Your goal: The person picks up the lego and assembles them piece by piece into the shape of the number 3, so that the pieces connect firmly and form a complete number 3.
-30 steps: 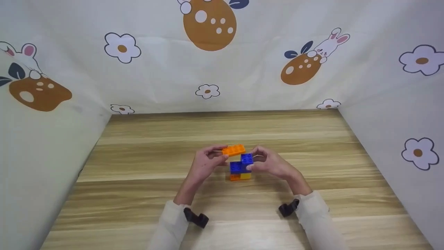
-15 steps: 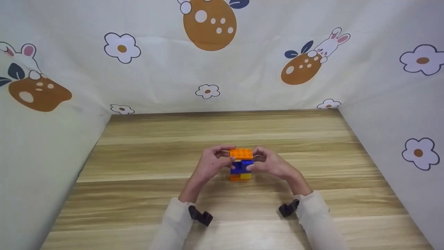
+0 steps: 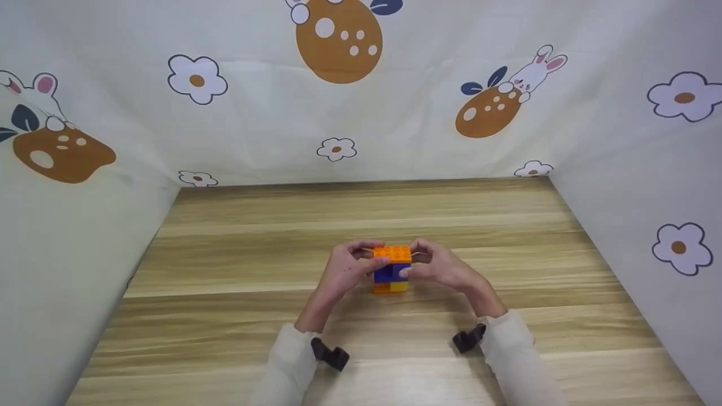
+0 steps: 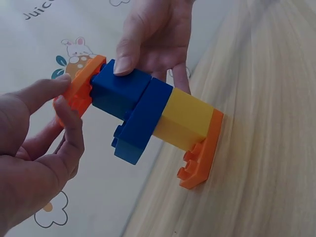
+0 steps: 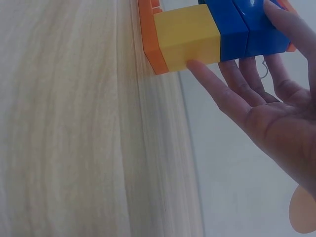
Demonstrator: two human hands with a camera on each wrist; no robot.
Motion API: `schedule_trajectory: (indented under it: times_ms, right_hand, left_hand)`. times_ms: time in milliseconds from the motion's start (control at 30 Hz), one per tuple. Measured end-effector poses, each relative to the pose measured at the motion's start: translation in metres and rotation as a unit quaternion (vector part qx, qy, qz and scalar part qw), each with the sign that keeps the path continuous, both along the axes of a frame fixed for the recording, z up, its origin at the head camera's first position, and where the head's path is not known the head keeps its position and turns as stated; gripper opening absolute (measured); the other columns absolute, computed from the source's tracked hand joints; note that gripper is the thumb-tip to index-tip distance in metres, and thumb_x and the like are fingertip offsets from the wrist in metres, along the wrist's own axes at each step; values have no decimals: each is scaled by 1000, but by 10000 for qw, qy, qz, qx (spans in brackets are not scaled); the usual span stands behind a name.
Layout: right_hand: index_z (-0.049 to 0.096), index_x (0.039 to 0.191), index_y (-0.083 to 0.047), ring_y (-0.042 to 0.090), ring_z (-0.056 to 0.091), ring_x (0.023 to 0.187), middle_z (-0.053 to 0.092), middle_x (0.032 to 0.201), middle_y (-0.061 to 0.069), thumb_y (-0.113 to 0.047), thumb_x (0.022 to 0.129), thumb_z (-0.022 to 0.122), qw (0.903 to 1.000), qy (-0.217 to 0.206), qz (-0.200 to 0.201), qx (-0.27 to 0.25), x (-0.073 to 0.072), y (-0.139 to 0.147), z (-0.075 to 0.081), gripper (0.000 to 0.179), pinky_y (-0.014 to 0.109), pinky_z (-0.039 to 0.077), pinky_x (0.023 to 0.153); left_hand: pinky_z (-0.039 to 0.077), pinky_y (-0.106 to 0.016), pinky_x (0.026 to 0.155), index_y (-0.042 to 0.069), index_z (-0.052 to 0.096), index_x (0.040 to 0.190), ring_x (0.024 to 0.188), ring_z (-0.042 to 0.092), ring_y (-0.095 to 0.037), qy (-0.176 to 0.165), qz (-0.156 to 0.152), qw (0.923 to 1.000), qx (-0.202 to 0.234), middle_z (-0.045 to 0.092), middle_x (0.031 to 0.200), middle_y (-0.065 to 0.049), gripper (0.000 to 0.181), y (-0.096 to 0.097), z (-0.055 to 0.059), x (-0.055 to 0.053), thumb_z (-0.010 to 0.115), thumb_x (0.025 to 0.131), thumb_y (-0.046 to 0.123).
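A tower of toy building bricks stands on the table, near the middle in the head view. From the bottom up come a thin orange brick, a yellow brick, a flat blue brick and a blue cube brick. My left hand pinches the top orange brick, which lies over the blue cube; a little blue shows at the seam in the left wrist view. My right hand grips the tower from the right, thumb on the blue cube and a fingertip at the yellow brick.
The wood-grain table is bounded by printed cloth walls at the back and both sides. A black wrist mount is on the left cuff, another black mount on the right.
My left hand has moved right with the orange brick, brought it level over the tower and lowered it onto the blue cube. The right hand has stayed in place.
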State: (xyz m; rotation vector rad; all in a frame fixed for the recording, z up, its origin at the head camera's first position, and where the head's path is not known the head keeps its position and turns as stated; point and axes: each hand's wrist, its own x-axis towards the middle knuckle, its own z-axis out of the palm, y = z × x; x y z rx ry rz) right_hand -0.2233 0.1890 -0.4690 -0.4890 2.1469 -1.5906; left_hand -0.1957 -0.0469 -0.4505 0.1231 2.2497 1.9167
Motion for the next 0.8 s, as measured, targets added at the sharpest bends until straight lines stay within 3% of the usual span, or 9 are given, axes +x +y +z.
schedule_trajectory:
  times_ms: [133,333,600,800]
  right_hand:
    - [52,110,-7,30,63,119,65,126,21,-17,87,77,10000,5,14,-55,0,-1,0,35,31,55,94]
    - [51,109,-8,29,63,119,65,127,22,-16,87,76,9999,15,56,-133,0,-1,0,35,30,56,93]
    - [53,109,-7,29,63,119,66,126,21,-16,88,76,9999,25,48,-114,1,1,-1,33,30,55,94]
    - [53,110,-6,26,64,119,65,125,18,-17,88,76,9999,-14,55,-145,1,0,0,33,28,56,91]
  left_hand:
    - [54,-25,77,14,74,117,96,61,-19,-69,107,9999,-100,70,115,-8,39,3,0,0,84,82,29]
    - [53,-26,80,15,75,116,94,60,-19,141,120,9994,-294,72,110,-8,39,4,-2,0,84,81,29]
    - [50,-26,76,16,77,114,88,58,-19,243,29,9986,-461,72,104,-7,37,4,-1,0,84,81,31]
    - [52,-26,79,16,77,113,90,60,-19,187,-33,9988,-461,73,109,-8,34,5,0,0,84,82,29]
